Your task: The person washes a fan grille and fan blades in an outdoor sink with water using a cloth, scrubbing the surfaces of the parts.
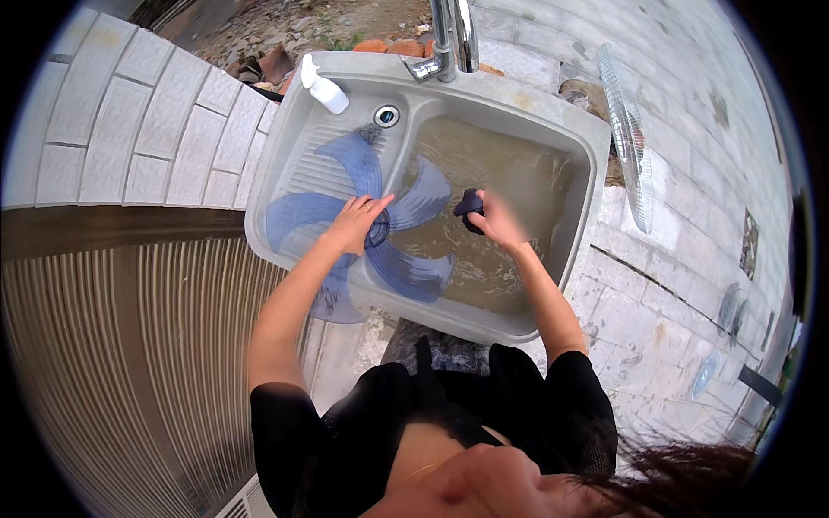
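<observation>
The blue fan blade lies tilted across the ribbed washboard of the grey sink, half over the murky water — wet, it could slip or a thin vane could flex and crack. The left hand presses its hub with fingers loosely spread; the right hand is closed around a dark cloth.

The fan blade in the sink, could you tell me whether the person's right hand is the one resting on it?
No: the left hand rests on the blue fan blade, while the right hand holds a dark cloth over the murky water.
</observation>
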`<control>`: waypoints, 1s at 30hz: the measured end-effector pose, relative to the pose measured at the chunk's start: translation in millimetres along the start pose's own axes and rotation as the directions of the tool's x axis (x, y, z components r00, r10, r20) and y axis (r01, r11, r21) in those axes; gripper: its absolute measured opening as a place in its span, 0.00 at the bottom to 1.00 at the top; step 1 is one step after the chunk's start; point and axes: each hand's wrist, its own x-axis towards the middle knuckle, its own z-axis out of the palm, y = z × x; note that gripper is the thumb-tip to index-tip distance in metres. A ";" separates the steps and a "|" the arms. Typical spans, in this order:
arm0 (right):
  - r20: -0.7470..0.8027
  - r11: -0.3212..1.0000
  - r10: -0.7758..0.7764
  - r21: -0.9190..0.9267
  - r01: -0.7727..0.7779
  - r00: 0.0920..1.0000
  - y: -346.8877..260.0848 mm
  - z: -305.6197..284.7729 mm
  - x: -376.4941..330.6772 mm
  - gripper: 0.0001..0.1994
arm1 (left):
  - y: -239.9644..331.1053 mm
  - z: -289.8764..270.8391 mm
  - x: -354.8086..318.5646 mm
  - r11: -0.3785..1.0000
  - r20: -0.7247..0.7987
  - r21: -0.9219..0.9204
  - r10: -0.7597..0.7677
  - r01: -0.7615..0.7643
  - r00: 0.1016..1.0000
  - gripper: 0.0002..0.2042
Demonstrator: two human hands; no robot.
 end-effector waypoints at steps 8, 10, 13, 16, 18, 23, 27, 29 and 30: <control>-0.136 0.914 -0.390 -0.176 0.365 0.911 6.8 159.5 43.2 0.17 | 29.1 44.4 12.6 0.896 -0.376 -0.264 -0.437 0.358 0.817 0.56; -0.255 0.900 -0.405 -0.280 0.334 0.878 19.0 171.3 61.0 0.16 | 23.4 48.9 8.2 0.945 -0.432 -0.185 -0.326 0.271 0.841 0.54; -0.438 0.883 -0.368 -0.441 0.161 0.820 33.6 162.3 99.1 0.15 | 24.7 48.0 5.5 0.975 -0.500 -0.094 -0.221 0.201 0.838 0.50; -0.624 0.904 -0.175 -0.408 -0.127 0.761 58.8 131.7 154.8 0.15 | 24.7 48.9 4.5 0.982 -0.515 -0.077 -0.189 0.175 0.836 0.50; -0.628 0.891 -0.149 -0.421 -0.172 0.764 52.8 125.8 168.8 0.14 | 21.2 43.2 5.9 0.978 -0.510 -0.114 -0.210 0.177 0.834 0.50; -0.424 0.869 -0.296 -0.492 0.057 0.856 20.8 153.0 106.5 0.13 | 14.3 46.0 6.0 0.962 -0.493 -0.215 -0.254 0.166 0.832 0.50; -0.254 0.863 -0.395 -0.433 0.261 0.883 -4.2 170.2 62.8 0.14 | 3.4 41.9 5.5 0.950 -0.479 -0.264 -0.278 0.165 0.832 0.48; -0.239 0.807 -0.507 -0.468 0.359 0.828 12.7 159.7 81.0 0.14 | 6.6 43.4 3.4 0.961 -0.503 -0.234 -0.252 0.150 0.827 0.47; -0.257 0.783 -0.493 -0.546 0.296 0.831 20.9 148.2 95.3 0.13 | 8.5 46.8 6.6 0.969 -0.530 -0.199 -0.231 0.145 0.816 0.46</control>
